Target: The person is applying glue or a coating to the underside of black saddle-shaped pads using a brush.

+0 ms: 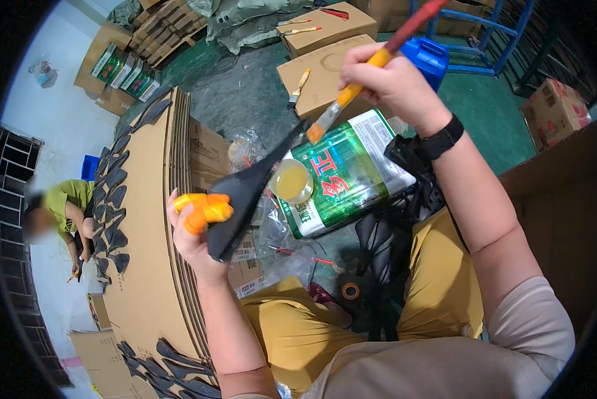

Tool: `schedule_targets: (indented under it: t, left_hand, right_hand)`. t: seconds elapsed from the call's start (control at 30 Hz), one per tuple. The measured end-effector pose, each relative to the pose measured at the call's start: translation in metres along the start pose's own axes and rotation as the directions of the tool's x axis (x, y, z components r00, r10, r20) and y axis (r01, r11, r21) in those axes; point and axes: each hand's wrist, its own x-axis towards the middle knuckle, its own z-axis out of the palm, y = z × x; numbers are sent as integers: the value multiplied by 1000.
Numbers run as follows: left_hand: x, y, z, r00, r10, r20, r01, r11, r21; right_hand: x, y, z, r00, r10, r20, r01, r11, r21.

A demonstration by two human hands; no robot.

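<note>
My left hand (202,251) is closed on a long black sole-shaped piece (245,193), broad near the hand and narrowing toward its far end. Orange finger covers (205,211) sit on some of its fingers. In my right hand (398,86) is a paintbrush (347,95) with a yellow and dark red handle. Its bristles point down beside the narrow end of the black piece; whether they touch cannot be told. Below them, a clear cup (292,181) of yellowish liquid stands on a green and white metal can (351,174).
At left, stacked cardboard sheets (149,253) carry rows of black pieces (114,179). Brushes (300,88) lie on cartons (328,30) ahead, near a blue jug (426,61). A tape roll (350,290) lies between my legs. Another person (65,209) works at far left.
</note>
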Motion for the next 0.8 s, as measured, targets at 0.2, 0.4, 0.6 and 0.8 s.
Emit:
schedule_targets:
  t: [0.2,0.4,0.6,0.8]
  left_hand:
    - [-4,-22,15,741,-617,-266,489,767,-416]
    - [7,-31,44,571,-780,-256,398,536,-744]
    - [20,-14,87,446,-878,-172,402,368,-838]
    - [36,14,127,495,-861,-120,413,354,-839]
  right_hand:
    - [-8,4,-4,950,-2,-312,86,962,258]
    - [-26,20,11,944,-7,-330,107,952,286]
    - [-41,45,52,962,63,-266,32,940,340]
    - [-48,38,100,935,301,-187,-138,797,588]
